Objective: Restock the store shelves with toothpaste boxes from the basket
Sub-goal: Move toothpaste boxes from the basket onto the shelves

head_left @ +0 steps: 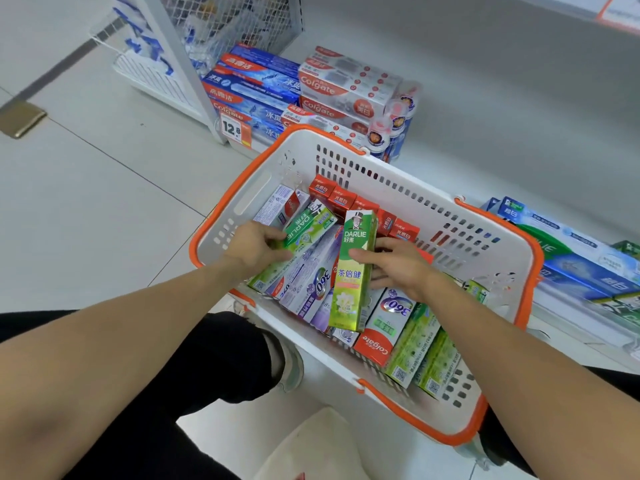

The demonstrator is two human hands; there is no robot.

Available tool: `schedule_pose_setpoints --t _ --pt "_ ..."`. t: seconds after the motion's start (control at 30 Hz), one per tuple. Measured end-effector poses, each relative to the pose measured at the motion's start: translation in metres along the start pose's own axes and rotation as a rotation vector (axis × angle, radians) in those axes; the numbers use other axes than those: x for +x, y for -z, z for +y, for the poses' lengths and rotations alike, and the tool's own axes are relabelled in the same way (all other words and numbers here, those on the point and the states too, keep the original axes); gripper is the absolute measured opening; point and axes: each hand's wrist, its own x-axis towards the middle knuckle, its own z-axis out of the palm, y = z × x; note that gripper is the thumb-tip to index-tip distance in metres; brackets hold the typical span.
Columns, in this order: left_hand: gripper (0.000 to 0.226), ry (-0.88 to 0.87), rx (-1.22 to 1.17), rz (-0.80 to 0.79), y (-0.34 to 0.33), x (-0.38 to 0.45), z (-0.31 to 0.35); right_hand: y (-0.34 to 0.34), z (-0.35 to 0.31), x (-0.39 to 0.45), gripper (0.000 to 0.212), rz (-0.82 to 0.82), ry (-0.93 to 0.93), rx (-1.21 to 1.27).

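So you've got both hands down in the basket (408, 202) right now, which sits on the floor right up against the bottom shelf (485, 109), and each one is busy: your left hand (254, 245) is curled round a green Darlie box (308, 225) lying tilted on the pile near the basket's left wall, and your right hand (394, 263) is pinching a taller yellow-green Darlie box (353, 271) about mid-length, thumb on the printed front, fingers behind it, with the box raised nearly upright above the rest. These cartons look light and stiff-ish, just thin card round a tube, so I'd guess they crush at the corners if you squeeze hard, and the glossy print probably makes them a bit slippery. Holding across the narrow sides near the middle, like your right hand does, seems the safest spot; grabbing by an end flap could pop it open. The rest of the stock, red boxes (341, 199) standing at the far wall, purple 360 boxes (311, 285) and more green ones (412, 344) near you, lies loose under and between your hands. Stacked Colgate boxes (332, 88) already sit on the shelf just beyond the basket's far rim, so it looks like barely started
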Motion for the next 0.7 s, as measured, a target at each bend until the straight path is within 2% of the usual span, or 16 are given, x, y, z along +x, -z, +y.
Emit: schedule_pose_setpoints --t 0.07,0.2,0.3,0.4,0.5,0.53,0.6,0.63,0.7 --pt "0.060 0.029 -0.100 0.013 0.003 0.003 -0.001 -0.005 -0.002 0.001 0.063 -0.034 -0.005 -0.008" --pt "0.076 0.077 -0.124 -0.018 0.009 0.002 0.012 -0.009 -0.007 0.004 0.067 -0.057 0.000 -0.008" --pt "0.056 0.148 -0.377 -0.108 0.014 -0.004 0.030 -0.008 -0.020 0.002 0.062 -0.063 0.026 0.014" --pt "0.038 0.131 -0.573 -0.186 0.024 -0.015 0.053 -0.006 -0.043 -0.006 0.054 -0.109 0.054 0.008" --pt "0.036 0.094 -0.757 -0.231 0.035 -0.028 0.074 -0.004 -0.071 -0.019 0.052 -0.151 0.116 0.028" --pt "0.035 0.082 -0.787 -0.248 0.040 -0.032 0.082 -0.003 -0.081 -0.025 0.050 -0.171 0.142 0.034" --pt "0.013 0.042 -0.776 -0.257 0.054 -0.044 0.098 -0.002 -0.100 -0.038 0.046 -0.203 0.194 0.027" --pt "0.010 0.023 -0.773 -0.263 0.063 -0.051 0.107 -0.002 -0.108 -0.045 0.044 -0.212 0.219 0.021" --pt "0.021 -0.008 -0.756 -0.275 0.082 -0.062 0.121 -0.002 -0.124 -0.057 0.043 -0.213 0.272 0.022"
